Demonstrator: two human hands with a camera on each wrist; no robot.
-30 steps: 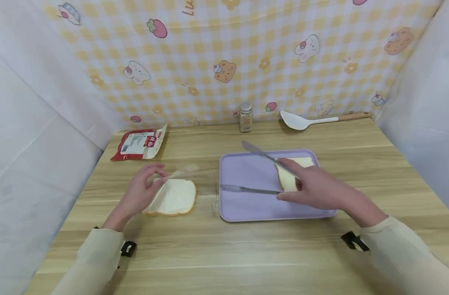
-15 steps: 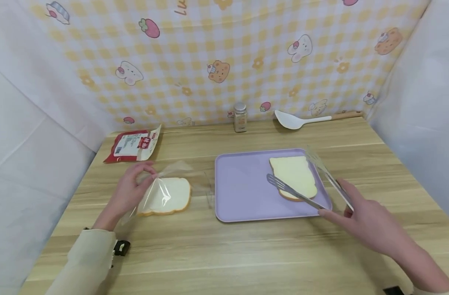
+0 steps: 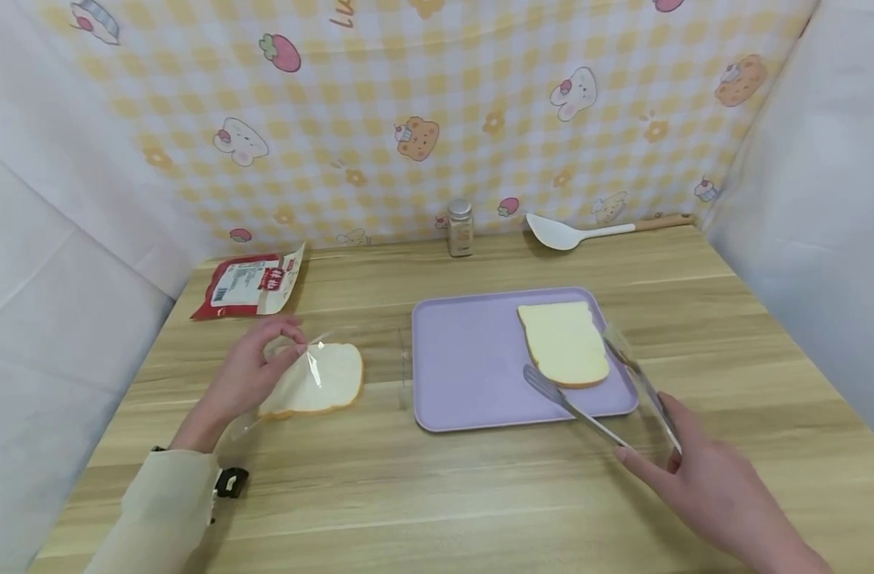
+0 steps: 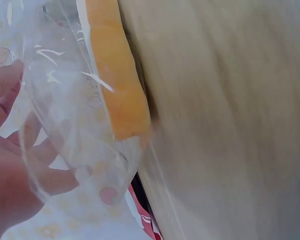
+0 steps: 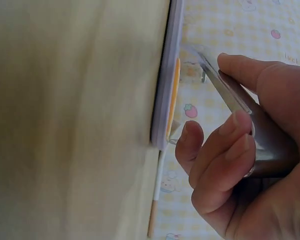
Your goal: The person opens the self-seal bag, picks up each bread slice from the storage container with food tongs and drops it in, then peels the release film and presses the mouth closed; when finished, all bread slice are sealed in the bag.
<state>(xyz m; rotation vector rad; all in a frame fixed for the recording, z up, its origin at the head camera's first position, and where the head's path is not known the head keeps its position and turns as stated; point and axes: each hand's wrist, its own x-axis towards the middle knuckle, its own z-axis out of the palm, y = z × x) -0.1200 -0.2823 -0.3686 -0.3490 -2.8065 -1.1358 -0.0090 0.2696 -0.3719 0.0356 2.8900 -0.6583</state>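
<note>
My left hand (image 3: 246, 371) pinches the edge of a clear plastic bag (image 4: 55, 95) between thumb and fingers. Inside that bag a white bread slice (image 3: 331, 381) with a brown crust lies at the left of the table. On the right half of a lilac tray (image 3: 466, 359) rests another bread slice (image 3: 566, 343), its pale face up. My right hand (image 3: 724, 490) grips metal tongs (image 3: 589, 420) by the handle end, near the tray's front right corner. The tongs' two arms are spread, their slotted heads on either side of the tray slice's near end, with nothing between them.
A red and white food packet (image 3: 246, 285) lies at the back left of the wooden table (image 3: 408, 494). Along the back stand a small seasoning jar (image 3: 461, 229) and a white ladle (image 3: 555, 233) with a wooden handle end. Behind them hangs a checked cloth (image 3: 379, 96).
My right hand has drawn the tongs back rightward and toward me, uncovering the slice on the tray. The left hand keeps its hold on the bag, whose film has shifted over the slice.
</note>
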